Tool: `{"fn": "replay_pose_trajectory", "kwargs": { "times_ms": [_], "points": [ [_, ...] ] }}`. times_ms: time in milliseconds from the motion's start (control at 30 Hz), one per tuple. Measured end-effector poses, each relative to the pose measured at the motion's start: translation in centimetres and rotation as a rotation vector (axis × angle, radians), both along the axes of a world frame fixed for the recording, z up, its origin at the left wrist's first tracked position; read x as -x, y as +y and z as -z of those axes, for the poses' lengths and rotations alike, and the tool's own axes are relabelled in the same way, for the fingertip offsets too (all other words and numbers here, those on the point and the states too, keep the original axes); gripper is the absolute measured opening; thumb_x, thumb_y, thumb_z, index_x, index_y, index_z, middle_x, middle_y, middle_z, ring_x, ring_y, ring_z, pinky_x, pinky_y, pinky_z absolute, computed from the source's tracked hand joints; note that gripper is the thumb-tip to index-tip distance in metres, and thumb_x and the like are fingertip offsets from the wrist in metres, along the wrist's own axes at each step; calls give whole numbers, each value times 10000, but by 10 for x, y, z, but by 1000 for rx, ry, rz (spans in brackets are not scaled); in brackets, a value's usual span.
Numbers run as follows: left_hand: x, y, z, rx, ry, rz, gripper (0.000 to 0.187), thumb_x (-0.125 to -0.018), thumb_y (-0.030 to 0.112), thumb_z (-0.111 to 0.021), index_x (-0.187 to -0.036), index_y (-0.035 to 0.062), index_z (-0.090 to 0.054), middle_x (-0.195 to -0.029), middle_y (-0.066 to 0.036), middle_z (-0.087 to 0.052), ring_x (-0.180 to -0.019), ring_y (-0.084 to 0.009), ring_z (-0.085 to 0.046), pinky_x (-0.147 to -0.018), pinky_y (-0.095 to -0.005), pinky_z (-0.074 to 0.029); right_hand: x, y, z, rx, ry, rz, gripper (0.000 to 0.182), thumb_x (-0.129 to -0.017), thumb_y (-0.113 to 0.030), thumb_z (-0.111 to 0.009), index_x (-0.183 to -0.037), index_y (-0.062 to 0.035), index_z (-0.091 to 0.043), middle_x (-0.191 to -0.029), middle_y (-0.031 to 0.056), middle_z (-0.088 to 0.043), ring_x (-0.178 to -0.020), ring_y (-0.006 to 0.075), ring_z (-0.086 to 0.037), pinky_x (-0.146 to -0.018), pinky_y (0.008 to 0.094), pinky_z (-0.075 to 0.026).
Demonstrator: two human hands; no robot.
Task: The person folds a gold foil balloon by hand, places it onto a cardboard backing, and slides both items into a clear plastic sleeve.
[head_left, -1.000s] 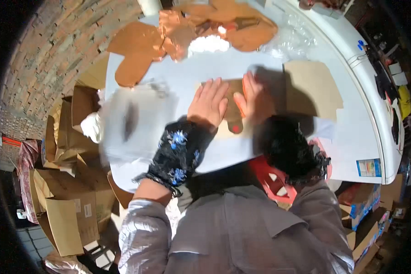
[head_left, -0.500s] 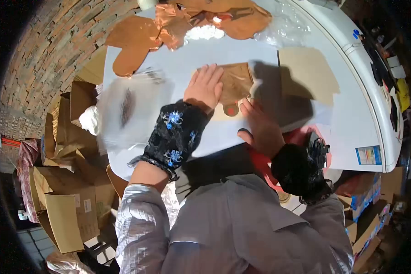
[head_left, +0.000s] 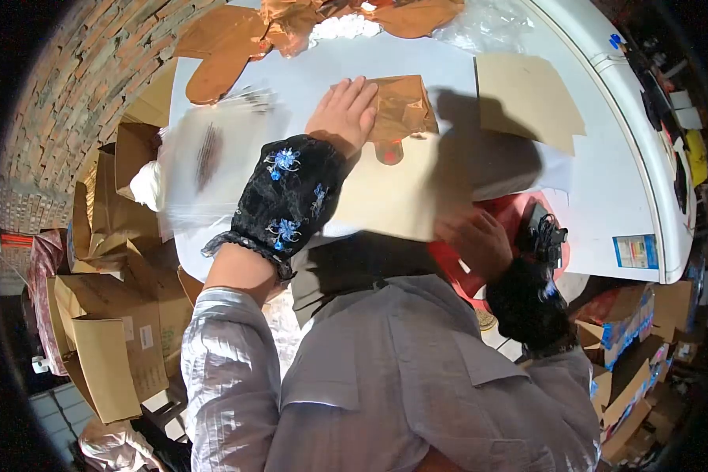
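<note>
My left hand [head_left: 344,114] lies flat, fingers stretched out, along the left edge of a shiny copper-brown folded piece [head_left: 405,102] on the white table. A rounded tab [head_left: 389,152] with a red mark sticks out at its near side. Beneath and nearer to me is a beige sheet [head_left: 381,189], its right part in shadow. My right hand [head_left: 476,242] is smeared by motion near the sheet's right corner, above a red bag or cloth [head_left: 519,208]. Whether its fingers hold anything cannot be seen.
Clear plastic sleeves [head_left: 220,157] are stacked at left. Copper-brown shapes [head_left: 220,63] and clear plastic [head_left: 480,27] lie at the far side. Another beige sheet [head_left: 527,98] is at right. Cardboard boxes [head_left: 106,338] stand left of me; a dark cable [head_left: 547,236] sits right.
My right hand has moved from the copper-brown piece down and right, toward me. Much more of the beige sheet shows now. My left hand has stayed on the piece.
</note>
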State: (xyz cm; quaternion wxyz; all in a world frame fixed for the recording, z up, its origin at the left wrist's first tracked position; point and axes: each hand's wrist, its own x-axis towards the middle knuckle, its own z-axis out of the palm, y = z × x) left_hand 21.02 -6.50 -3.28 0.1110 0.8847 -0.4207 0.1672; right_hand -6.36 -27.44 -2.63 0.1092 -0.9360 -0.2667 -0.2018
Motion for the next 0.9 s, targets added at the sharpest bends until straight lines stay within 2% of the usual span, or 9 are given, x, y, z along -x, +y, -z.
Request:
{"fn": "replay_pose_trajectory", "kwargs": {
  "times_ms": [167, 300, 367, 433, 533, 633, 767, 833, 900],
  "points": [
    [-1, -1, -1, -5, 3, -7, 491, -1060, 350, -371, -1519, 174, -386, -1584, -103, -368, -1466, -317, -338, -1191, -483, -281, 47, -39, -80, -241, -28, 112, 274, -866, -187, -702, -1128, -112, -672, -1212, 168, -680, -1105, 340, -672, -950, 453, -539],
    [1, 0, -3, 11, 4, 4, 482, -1060, 336, -372, -1513, 173, -391, -1580, -113, -370, -1463, -330, -339, -1187, -481, -284, 17, -81, -141, -572, -312, 387, 282, -1046, -124, -465, -1201, 48, -625, -1301, 253, -634, -1245, 356, -601, -1065, 448, -457],
    [2, 0, -5, 15, 0, 18, 471, -1057, 324, -380, -1501, 169, -403, -1575, -121, -375, -1459, -341, -342, -1182, -483, -289, -22, -102, -145, -650, -508, 269, 341, -949, 75, -450, -1241, 96, -625, -1331, 262, -617, -1299, 330, -566, -1123, 408, -390],
    [0, 1, -3, 8, -18, 30, 457, -1053, 311, -389, -1486, 164, -418, -1569, -130, -381, -1455, -352, -344, -1177, -487, -294, -47, -134, -127, -480, -429, 350, 457, -872, 159, -411, -1243, 31, -644, -1351, 191, -627, -1317, 291, -558, -1136, 367, -376],
    [3, 1, -7, 5, -10, 24, 435, -1049, 295, -403, -1458, 153, -442, -1556, -143, -393, -1448, -360, -353, -1171, -492, -299, -72, -148, -91, -63, -240, 337, 549, -799, 170, -527, -1263, -88, -664, -1407, 130, -598, -1358, 312, -516, -1147, 432, -393],
    [4, 0, -6, 7, -29, 27, 421, -1049, 292, -401, -1439, 142, -456, -1552, -146, -392, -1445, -360, -354, -1173, -492, -296, -59, -142, -73, -196, 274, 561, 887, -648, 86, -791, -1435, -243, -548, -1543, 128, -454, -1491, 341, -302, -1197, 455, -330],
    [4, -2, -3, 83, -107, 45, 388, -1015, 278, -469, -1370, 139, -541, -1488, -139, -469, -1391, -349, -417, -1150, -482, -324, -57, -113, -82, -249, 95, 581, 677, -760, 46, -749, -1389, -114, -557, -1459, 125, -532, -1413, 366, -420, -1177, 439, -360],
    [5, -1, -5, 38, -67, 40, 412, -1035, 282, -433, -1419, 142, -485, -1528, -139, -419, -1429, -353, -370, -1164, -491, -304, -72, -95, -64, -624, 360, 319, 691, -737, 34, -772, -1379, -105, -556, -1457, 131, -528, -1400, 345, -440, -1163, 438, -378],
    [7, -1, -5, 16, -45, 39, 425, -1045, 286, -414, -1444, 146, -456, -1550, -137, -393, -1450, -353, -345, -1171, -495, -294, -86, -65, -49, -416, 219, 107, 651, -726, -2, -788, -1333, -99, -574, -1422, 130, -548, -1377, 322, -466, -1142, 437, -399]
  ]
}}
